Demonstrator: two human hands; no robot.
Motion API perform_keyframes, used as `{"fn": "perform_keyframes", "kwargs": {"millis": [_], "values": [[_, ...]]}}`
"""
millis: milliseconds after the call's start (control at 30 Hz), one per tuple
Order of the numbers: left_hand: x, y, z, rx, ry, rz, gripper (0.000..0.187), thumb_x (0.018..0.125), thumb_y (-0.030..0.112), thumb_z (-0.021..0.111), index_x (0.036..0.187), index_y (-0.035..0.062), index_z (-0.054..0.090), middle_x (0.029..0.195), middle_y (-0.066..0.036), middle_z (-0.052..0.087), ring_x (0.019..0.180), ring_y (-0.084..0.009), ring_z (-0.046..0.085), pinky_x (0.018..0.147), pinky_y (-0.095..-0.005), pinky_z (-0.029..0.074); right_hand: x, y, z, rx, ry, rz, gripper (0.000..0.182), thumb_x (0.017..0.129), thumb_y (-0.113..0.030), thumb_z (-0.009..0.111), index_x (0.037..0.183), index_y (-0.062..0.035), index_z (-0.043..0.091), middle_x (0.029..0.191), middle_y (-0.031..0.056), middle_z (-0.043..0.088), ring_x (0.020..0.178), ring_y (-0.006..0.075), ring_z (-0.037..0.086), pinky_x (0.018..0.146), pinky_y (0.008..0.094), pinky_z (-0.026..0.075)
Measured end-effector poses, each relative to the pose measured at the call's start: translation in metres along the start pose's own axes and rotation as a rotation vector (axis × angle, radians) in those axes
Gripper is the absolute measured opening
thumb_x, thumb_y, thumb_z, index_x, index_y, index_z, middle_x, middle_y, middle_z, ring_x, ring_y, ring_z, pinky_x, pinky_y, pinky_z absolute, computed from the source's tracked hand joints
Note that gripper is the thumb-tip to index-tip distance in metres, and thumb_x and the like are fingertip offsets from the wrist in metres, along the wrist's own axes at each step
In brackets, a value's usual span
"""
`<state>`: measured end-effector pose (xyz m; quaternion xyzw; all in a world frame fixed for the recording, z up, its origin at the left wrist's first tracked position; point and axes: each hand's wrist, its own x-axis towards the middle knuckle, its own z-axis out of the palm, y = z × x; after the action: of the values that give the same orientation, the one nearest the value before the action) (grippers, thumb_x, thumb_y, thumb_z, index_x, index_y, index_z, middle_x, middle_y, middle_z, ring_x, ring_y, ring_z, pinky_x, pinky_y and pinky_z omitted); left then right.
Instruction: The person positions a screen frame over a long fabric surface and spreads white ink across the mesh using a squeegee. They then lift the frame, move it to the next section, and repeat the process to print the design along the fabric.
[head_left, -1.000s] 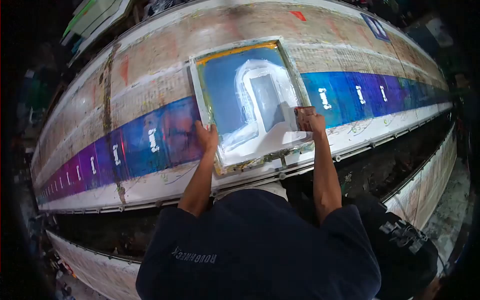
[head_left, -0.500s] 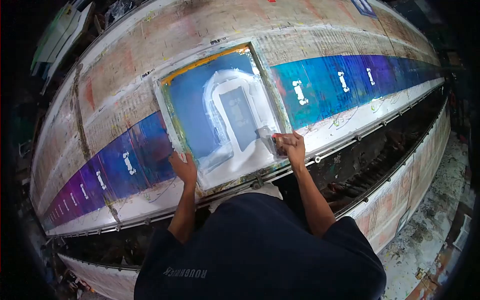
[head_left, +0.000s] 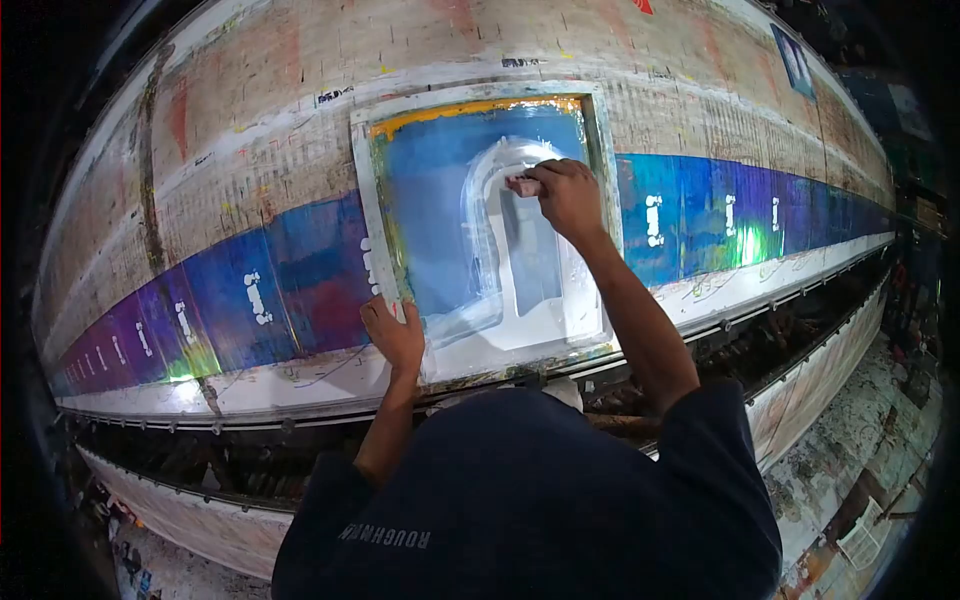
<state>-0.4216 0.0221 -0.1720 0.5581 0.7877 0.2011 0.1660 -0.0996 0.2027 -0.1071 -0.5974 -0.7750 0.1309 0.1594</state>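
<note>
A printing screen in a frame lies on the long table, its blue mesh streaked with white ink. My right hand is closed on a small squeegee, at the top of the arch-shaped white smear. My left hand rests at the frame's lower left side; its thumb stands apart from the fingers, and it holds no loose object. On both sides of the frame runs a blue and purple fabric strip with white printed marks.
The long stained table curves across the view. A metal rail with small knobs follows its near edge. Beyond a dark gap, another pale panel runs nearby. A blue-edged card lies at the upper right.
My right hand has moved up the screen with the squeegee, from the lower right corner to the arch's top. My left hand sits lower along the frame's side. The view has shifted.
</note>
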Motion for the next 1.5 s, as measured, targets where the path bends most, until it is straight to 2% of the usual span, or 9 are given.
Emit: {"fn": "perform_keyframes", "kwargs": {"millis": [367, 433, 500, 633, 700, 733, 1000, 1167, 1500], "values": [[0.0, -0.007, -0.001, 0.076, 0.077, 0.029, 0.039, 0.088, 0.021, 0.075, 0.111, -0.0046, 0.056, 0.114, -0.024, 0.052, 0.108, -0.0417, 0.054, 0.091, -0.051, 0.045, -0.242, -0.068, 0.007, 0.065, 0.031, 0.139, 0.034, 0.072, -0.005, 0.068, 0.103, -0.0161, 0.076, 0.104, 0.0047, 0.071, 0.103, 0.0262, 0.066, 0.106, 0.0511, 0.043], [0.005, -0.005, -0.002, -0.195, 0.123, 0.061, 0.034, 0.087, 0.017, 0.075, 0.109, -0.003, 0.059, 0.111, -0.024, 0.059, 0.103, -0.0411, 0.059, 0.089, -0.0484, 0.047, -0.227, -0.046, -0.012, -0.05, -0.28, 0.159, 0.024, 0.075, -0.013, 0.069, 0.097, -0.0188, 0.078, 0.103, 0.0016, 0.073, 0.106, 0.0251, 0.067, 0.107, 0.051, 0.043], [0.001, 0.011, -0.017, -0.28, 0.085, 0.06, 0.03, 0.086, 0.011, 0.073, 0.109, -0.0026, 0.058, 0.102, -0.021, 0.063, 0.095, -0.0361, 0.063, 0.087, -0.0458, 0.048, -0.217, -0.03, -0.03, 0.145, 0.109, 0.301, 0.031, 0.081, -0.006, 0.062, 0.092, -0.0255, 0.083, 0.095, 0.0017, 0.076, 0.103, 0.025, 0.068, 0.112, 0.049, 0.04], [-0.002, 0.029, -0.033, -0.375, 0.093, 0.075, 0.024, 0.087, 0.005, 0.067, 0.106, -0.0019, 0.055, 0.094, -0.014, 0.06, 0.089, -0.0236, 0.059, 0.083, -0.0386, 0.047, -0.235, 0.036, -0.029, 0.519, 0.278, 0.354, 0.038, 0.076, 0.003, 0.061, 0.1, -0.0173, 0.083, 0.084, 0.0075, 0.075, 0.084, 0.0246, 0.069, 0.086, 0.0475, 0.054], [-0.004, 0.035, -0.03, -0.436, 0.157, 0.18, 0.025, 0.086, 0.004, 0.068, 0.107, -0.002, 0.055, 0.094, -0.011, 0.057, 0.089, -0.0241, 0.057, 0.084, -0.0378, 0.047, -0.248, 0.047, -0.046, 1.462, 0.121, 1.01, 0.026, 0.077, 0.001, 0.066, 0.1, 0.0037, 0.077, 0.078, 0.0131, 0.073, 0.072, 0.0212, 0.07, 0.068, 0.0374, 0.056], [-0.003, 0.047, -0.029, -0.61, 0.155, 0.195, 0.027, 0.085, 0.004, 0.07, 0.106, -0.0021, 0.054, 0.095, -0.01, 0.056, 0.087, -0.0239, 0.056, 0.084, -0.0375, 0.047, -0.254, 0.054, -0.054, 1.506, 0.116, 0.874, 0.034, 0.073, 0.004, 0.064, 0.106, 0.008, 0.074, 0.076, 0.0125, 0.068, 0.063, 0.0202, 0.065, 0.057, 0.0317, 0.052], [-0.034, 0.177, -0.017, -0.304, 0.255, 0.214, 0.029, 0.079, 0.006, 0.075, 0.093, 0.0017, 0.05, 0.088, -0.005, 0.051, 0.079, -0.0168, 0.049, 0.071, -0.035, 0.044, -0.274, 0.17, -0.152, 1.531, 0.165, 0.695, 0.038, 0.069, 0.008, 0.064, 0.107, 0.0028, 0.07, 0.078, 0.0113, 0.069, 0.064, 0.0196, 0.064, 0.056, 0.0318, 0.05], [-0.08, 0.252, 0.027, -0.388, 0.248, 0.137, 0.032, 0.082, 0.009, 0.074, 0.091, 0.0025, 0.044, 0.083, -0.002, 0.041, 0.075, -0.0176, 0.041, 0.072, -0.0305, 0.04, -0.299, 0.243, -0.21, 1.603, 0.22, 0.736, 0.039, 0.069, 0.009, 0.061, 0.106, 0.0032, 0.069, 0.079, 0.011, 0.067, 0.062, 0.0196, 0.062, 0.054, 0.0325, 0.05], [-0.076, 0.347, 0.142, -0.449, 0.119, 0.188, 0.031, 0.077, 0.005, 0.074, 0.098, -0.0016, 0.053, 0.091, -0.008, 0.054, 0.082, -0.0213, 0.05, 0.081, -0.0368, 0.045, -0.332, 0.36, -0.226, 1.507, 0.33, 0.898, 0.039, 0.071, 0.006, 0.058, 0.106, 0.0008, 0.074, 0.078, 0.0076, 0.067, 0.06, 0.0159, 0.06, 0.051, 0.0296, 0.044]]}}
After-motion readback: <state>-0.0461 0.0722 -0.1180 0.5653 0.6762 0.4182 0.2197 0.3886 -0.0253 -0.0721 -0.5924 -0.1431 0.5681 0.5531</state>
